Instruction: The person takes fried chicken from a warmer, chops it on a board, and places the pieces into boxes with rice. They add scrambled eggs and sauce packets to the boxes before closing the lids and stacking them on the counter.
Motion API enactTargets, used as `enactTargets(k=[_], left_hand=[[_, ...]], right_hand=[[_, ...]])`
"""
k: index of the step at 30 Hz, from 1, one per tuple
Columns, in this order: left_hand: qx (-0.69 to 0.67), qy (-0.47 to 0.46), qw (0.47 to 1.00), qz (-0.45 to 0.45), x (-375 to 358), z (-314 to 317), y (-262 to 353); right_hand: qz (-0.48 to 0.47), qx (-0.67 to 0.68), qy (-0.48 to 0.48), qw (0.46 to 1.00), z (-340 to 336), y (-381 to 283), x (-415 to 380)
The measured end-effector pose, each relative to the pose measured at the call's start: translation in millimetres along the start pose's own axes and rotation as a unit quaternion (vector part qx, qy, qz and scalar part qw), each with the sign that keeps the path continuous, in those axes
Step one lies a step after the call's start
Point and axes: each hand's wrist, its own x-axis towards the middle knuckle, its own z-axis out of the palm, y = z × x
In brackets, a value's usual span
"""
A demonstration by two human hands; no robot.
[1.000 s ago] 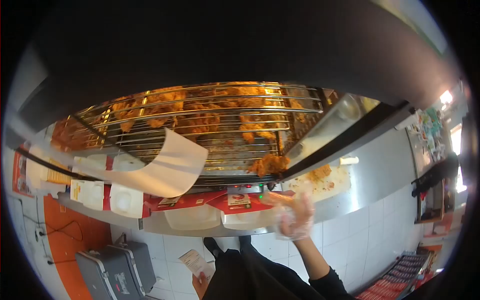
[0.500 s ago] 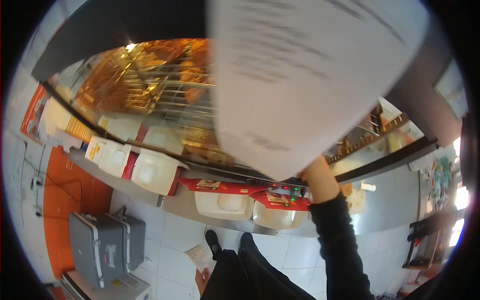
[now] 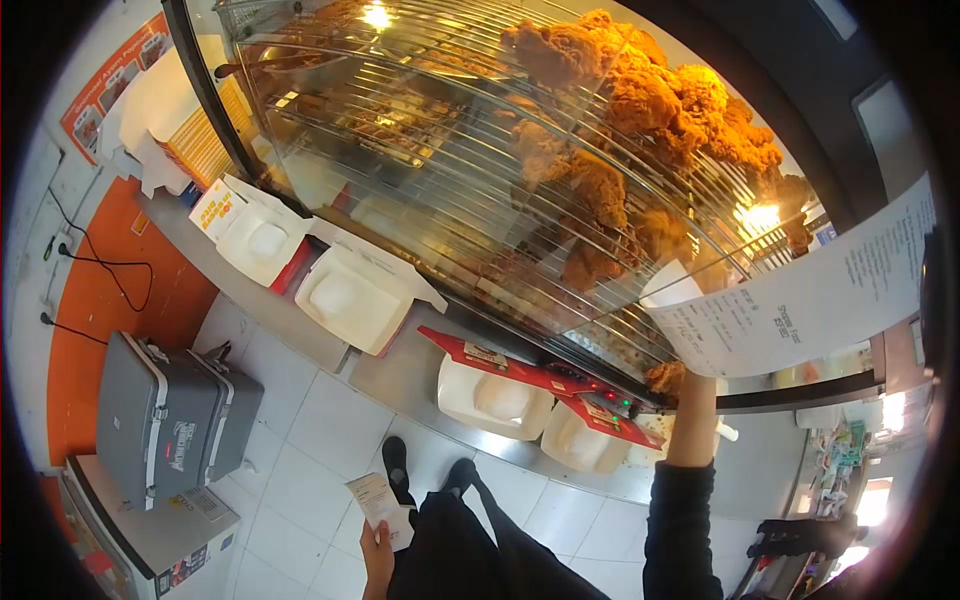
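Observation:
My left hand (image 3: 376, 548) is low in front of me, its fingers closed on a small paper receipt (image 3: 376, 502). My right hand (image 3: 697, 392) reaches to the lower front edge of the glass food warmer (image 3: 470, 285). A long printed receipt (image 3: 790, 325) hangs in front of it and covers its fingers, so what they hold, if anything, is hidden. Close by, a piece of fried chicken (image 3: 664, 377) lies at the bottom of the warmer. More fried chicken (image 3: 640, 85) is heaped on the wire rack inside.
Open paper boxes with white rounded contents, including one white box (image 3: 355, 300) and one red-lidded box (image 3: 495, 398), line the steel counter (image 3: 385, 370). Folded cartons (image 3: 205, 125) stand at the far left. A grey hard case (image 3: 165, 420) sits below, by the orange panel.
The hanging receipt, which covered much of the view, now appears farther right, exposing the racks of chicken. The view has turned. My left hand with its receipt shows more fully.

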Motion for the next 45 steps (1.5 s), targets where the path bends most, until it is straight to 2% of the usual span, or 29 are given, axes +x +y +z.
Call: enactTargets(k=[2,8,17,19,21,25,26,28,30,31,32,33,34,35,36,37,39,40,43,45], left_hand=[[-0.013,0.005,0.999,-0.031,2.1,-5.3,4.5],[0.000,0.006,1.000,0.018,19.9,-29.4,-0.5],[0.042,-0.029,0.998,0.022,51.9,-54.7,32.8],[0.039,-0.029,0.997,0.059,66.4,-61.0,15.1],[0.003,-0.031,0.995,0.095,85.8,-67.2,2.6],[0.071,-0.058,0.985,0.143,100.6,-72.8,53.8],[0.033,-0.068,0.986,0.148,105.8,-74.4,65.5],[-0.039,-0.094,0.983,0.150,117.2,-72.1,81.2],[0.030,-0.101,0.975,0.197,133.9,-74.9,87.0],[0.064,-0.103,0.967,0.223,148.9,-79.4,82.8],[0.134,-0.037,0.943,0.301,180.2,-84.1,48.1],[0.091,-0.055,0.958,0.266,180.2,-81.8,51.3],[0.048,-0.071,0.970,0.226,175.6,-77.9,56.6],[0.004,-0.084,0.979,0.184,170.6,-71.3,61.0],[-0.002,-0.117,0.975,0.188,166.5,-67.8,67.1],[0.077,-0.122,0.977,0.159,172.2,-68.9,53.6],[0.235,-0.122,0.959,0.101,188.3,-69.3,20.2],[0.225,-0.118,0.963,0.095,173.0,-53.6,33.1],[0.166,-0.102,0.977,0.081,103.6,-4.4,76.4],[0.092,-0.095,0.988,0.075,64.9,31.0,83.9]], right_hand=[[0.005,-0.004,-0.004,1.000,3.9,-2.9,4.1],[0.021,-0.006,-0.007,1.000,10.0,-9.1,1.2],[0.039,-0.006,-0.010,0.999,26.3,-20.9,23.9],[0.044,0.018,-0.004,0.999,35.2,-15.8,15.0],[0.049,0.065,0.005,0.997,46.1,-9.3,-5.8],[0.079,0.272,0.011,0.959,70.6,-1.0,-80.5],[0.085,0.322,0.020,0.943,71.9,-3.3,-104.8],[0.073,0.365,0.064,0.926,57.1,-9.3,-157.4],[0.030,0.300,0.151,0.941,6.1,-16.6,-201.9],[0.035,0.308,0.223,0.924,-2.4,-13.9,-221.5],[0.079,0.362,0.192,0.909,2.1,5.3,-243.3],[0.120,0.415,0.158,0.888,4.2,28.6,-261.8],[0.154,0.480,0.186,0.844,-10.5,37.8,-272.3],[0.186,0.400,0.216,0.871,-13.9,63.8,-275.5],[0.217,0.316,0.242,0.891,-14.2,101.8,-277.1],[0.246,0.231,0.261,0.904,-15.2,138.0,-279.6],[0.306,0.149,0.224,0.913,-28.4,204.6,-272.5],[0.332,0.108,0.203,0.915,-34.6,235.6,-264.1],[0.413,0.066,0.135,0.898,-37.8,317.2,-234.6],[0.373,0.117,0.104,0.915,-19.8,360.5,-225.9]])
